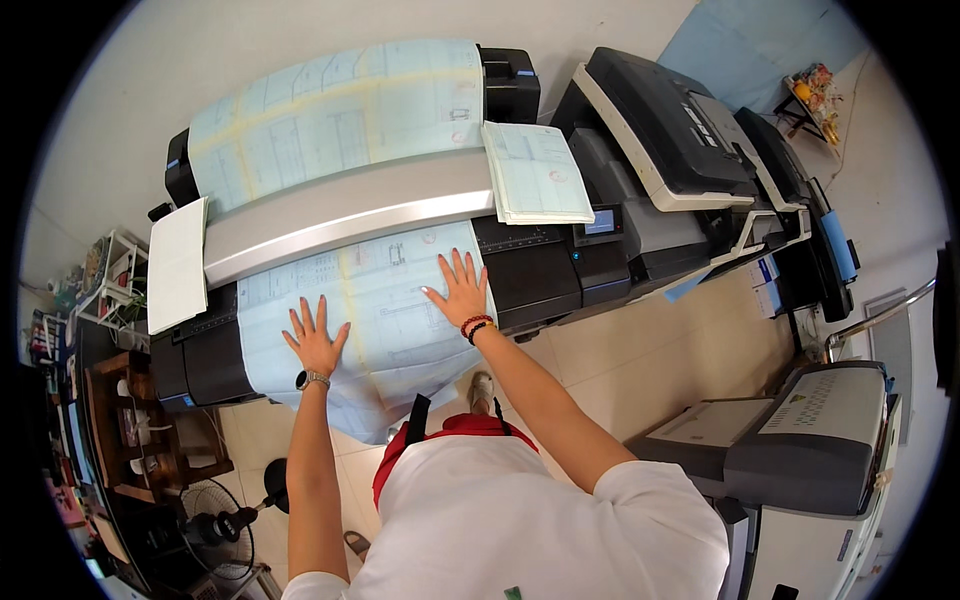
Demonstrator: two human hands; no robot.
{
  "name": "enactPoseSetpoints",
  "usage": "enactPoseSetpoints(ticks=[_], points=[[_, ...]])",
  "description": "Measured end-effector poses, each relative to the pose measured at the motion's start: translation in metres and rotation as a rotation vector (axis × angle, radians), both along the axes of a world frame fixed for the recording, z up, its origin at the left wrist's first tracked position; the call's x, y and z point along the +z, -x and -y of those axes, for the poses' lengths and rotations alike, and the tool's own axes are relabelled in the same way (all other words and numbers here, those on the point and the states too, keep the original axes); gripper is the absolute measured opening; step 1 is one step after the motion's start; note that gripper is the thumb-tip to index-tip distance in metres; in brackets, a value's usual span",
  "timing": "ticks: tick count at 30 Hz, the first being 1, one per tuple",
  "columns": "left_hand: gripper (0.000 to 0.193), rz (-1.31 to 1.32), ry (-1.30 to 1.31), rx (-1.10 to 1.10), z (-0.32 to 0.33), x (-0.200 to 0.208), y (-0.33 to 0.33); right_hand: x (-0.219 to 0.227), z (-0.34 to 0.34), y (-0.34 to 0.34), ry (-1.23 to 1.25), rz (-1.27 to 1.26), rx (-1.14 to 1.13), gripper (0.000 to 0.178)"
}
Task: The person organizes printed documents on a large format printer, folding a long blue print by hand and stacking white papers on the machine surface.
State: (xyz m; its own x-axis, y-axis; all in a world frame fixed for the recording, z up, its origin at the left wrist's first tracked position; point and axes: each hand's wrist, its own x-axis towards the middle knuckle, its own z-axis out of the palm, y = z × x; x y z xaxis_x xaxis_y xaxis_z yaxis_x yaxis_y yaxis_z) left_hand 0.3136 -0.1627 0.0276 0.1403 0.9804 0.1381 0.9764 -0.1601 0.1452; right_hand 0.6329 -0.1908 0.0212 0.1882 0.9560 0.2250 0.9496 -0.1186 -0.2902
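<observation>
A wide light-blue drawing sheet (390, 285) with yellowish crease bands passes under the silver cover (350, 210) of a large-format scanner. Its front part hangs over the machine's near edge, and more of the sheet shows behind the cover. My left hand (316, 342) lies flat on the sheet's left part, fingers spread, a watch on the wrist. Flat on the right part, close to the sheet's edge, is my right hand (461, 288), fingers apart, with beaded bracelets at the wrist. Neither hand grips anything.
Folded drawings (540, 172) lie at the cover's right end, white folded papers (178, 265) at its left. A small screen (600, 222) sits beside them. A black-lidded copier (670, 120) stands far right, another grey machine (800, 430) near right, a fan (215, 527) lower left.
</observation>
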Motion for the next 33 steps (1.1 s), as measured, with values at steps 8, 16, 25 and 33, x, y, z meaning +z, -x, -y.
enactPoseSetpoints(ticks=[8, 16, 25, 33], points=[[0.077, 0.015, -0.018, -0.002, 0.0005, 0.0003, -0.0001, 0.0008, 0.0000, 0.0009, -0.025, 0.016, 0.004, 0.077], [0.077, 0.015, -0.030, -0.002, -0.0001, -0.0008, 0.0001, -0.0022, -0.0008, 0.0007, -0.049, 0.046, 0.002, 0.078], [0.078, 0.039, -0.035, 0.000, 0.0006, -0.0006, 0.0003, -0.0017, -0.0011, 0.0006, -0.059, 0.043, 0.005, 0.075], [0.078, 0.035, -0.001, -0.005, 0.0002, 0.0020, 0.0018, -0.0011, 0.0047, 0.0035, -0.045, 0.046, -0.015, 0.076]])
